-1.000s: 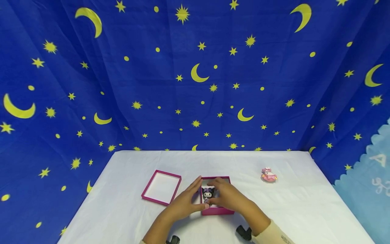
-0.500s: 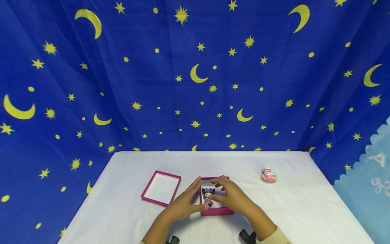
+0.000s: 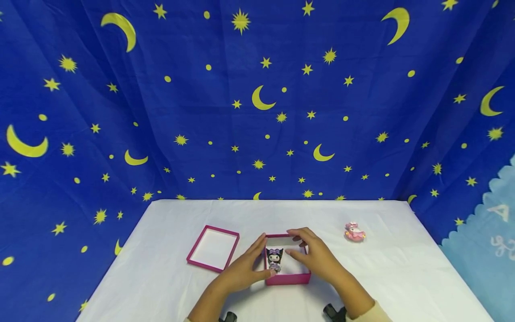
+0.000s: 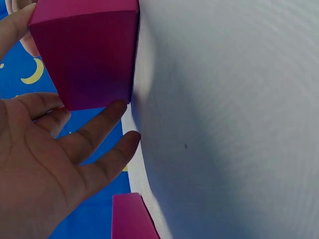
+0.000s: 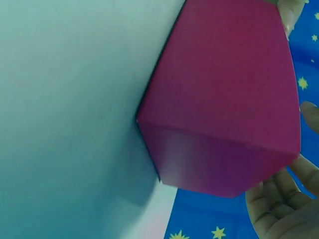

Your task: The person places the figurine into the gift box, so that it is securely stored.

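Observation:
In the head view a magenta box [image 3: 288, 279] with a pale inside stands at the front middle of the table. A small black, white and purple character figurine [image 3: 275, 259] lies face up along its left wall. My left hand [image 3: 240, 267] grips the left side of the box, its thumb at the front edge by the figurine's feet and its fingers toward the back corner. My right hand [image 3: 318, 256] is over the right side, thumb and fingers spread apart with nothing between them. In the right wrist view its fingers are near a corner of the box [image 5: 224, 84].
A matching lid [image 3: 214, 248], inner side up, lies left of the box on the white-covered table [image 3: 394, 264]. Farther right sits a pink character figurine [image 3: 355, 232]. Blue star-and-moon cloth [image 3: 225, 120] encloses the back and sides.
My right hand has let go of the black figurine and drawn off to the right, leaving it in the box. The left hand has stayed where it was.

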`<action>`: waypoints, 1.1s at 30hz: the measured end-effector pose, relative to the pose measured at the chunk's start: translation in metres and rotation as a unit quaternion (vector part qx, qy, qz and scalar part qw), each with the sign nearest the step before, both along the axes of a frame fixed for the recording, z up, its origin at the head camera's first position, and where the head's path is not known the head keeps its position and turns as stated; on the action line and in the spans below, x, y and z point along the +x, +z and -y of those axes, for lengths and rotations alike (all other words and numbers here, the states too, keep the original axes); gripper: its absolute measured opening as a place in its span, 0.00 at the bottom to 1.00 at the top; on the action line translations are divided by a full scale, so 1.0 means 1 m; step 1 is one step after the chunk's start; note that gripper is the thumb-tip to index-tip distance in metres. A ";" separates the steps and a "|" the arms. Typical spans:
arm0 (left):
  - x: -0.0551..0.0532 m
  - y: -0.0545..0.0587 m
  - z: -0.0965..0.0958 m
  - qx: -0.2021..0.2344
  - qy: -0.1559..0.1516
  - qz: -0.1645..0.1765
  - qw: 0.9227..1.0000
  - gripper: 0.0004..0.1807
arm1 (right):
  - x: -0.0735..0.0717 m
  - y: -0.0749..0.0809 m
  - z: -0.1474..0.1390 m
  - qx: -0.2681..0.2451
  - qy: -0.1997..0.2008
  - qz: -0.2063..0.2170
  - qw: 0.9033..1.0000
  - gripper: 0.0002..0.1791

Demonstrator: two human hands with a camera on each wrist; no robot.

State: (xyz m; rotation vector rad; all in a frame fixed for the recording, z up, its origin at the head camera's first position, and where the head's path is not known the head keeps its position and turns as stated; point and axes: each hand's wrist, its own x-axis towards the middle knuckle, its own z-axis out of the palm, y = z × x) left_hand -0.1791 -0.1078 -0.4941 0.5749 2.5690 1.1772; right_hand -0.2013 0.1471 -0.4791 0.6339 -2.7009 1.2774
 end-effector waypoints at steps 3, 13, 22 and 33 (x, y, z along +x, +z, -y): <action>0.000 0.001 0.000 0.000 0.002 0.000 1.000 0.51 | -0.002 0.002 -0.005 -0.007 -0.007 0.000 1.000 0.26; 0.001 0.002 0.000 0.001 0.001 0.000 1.000 0.51 | -0.006 0.003 -0.021 -0.005 -0.045 -0.011 0.999 0.28; 0.001 0.001 0.000 0.004 -0.005 0.000 1.000 0.52 | -0.010 -0.002 -0.035 -0.008 -0.065 -0.043 0.997 0.27; -0.001 -0.003 0.001 -0.003 -0.009 0.003 1.000 0.52 | -0.017 -0.006 -0.057 -0.004 -0.102 -0.050 0.994 0.27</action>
